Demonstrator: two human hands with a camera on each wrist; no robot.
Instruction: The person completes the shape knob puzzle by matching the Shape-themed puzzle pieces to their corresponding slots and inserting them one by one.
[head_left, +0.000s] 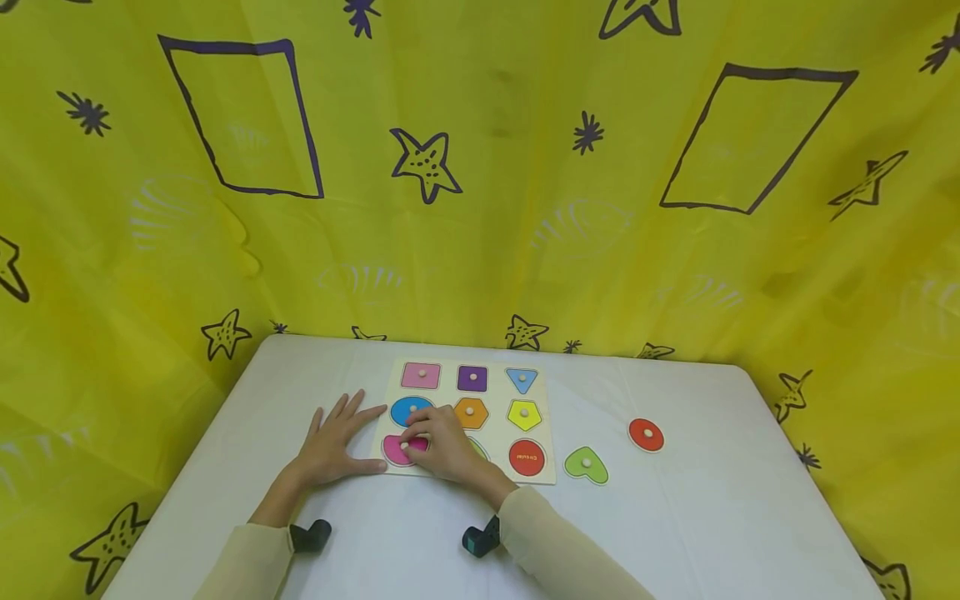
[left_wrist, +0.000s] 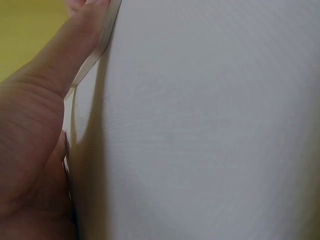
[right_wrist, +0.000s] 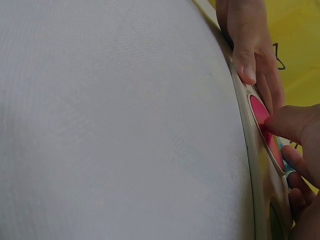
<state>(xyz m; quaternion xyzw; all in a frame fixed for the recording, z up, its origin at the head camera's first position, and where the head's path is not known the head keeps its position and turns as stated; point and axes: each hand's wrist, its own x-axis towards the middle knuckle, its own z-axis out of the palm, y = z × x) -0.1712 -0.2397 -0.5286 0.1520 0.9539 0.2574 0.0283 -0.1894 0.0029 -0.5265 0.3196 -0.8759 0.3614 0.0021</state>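
Right hand curls in from the right edge, one fingertip pressing on the pink piece that sits in the pale puzzle board. Above, the left hand lies along the board's edge, thumb flat. White table fills the rest, yellow cloth behind.

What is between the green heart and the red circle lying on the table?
Nothing: in the head view only bare white table separates the green heart and the red circle.
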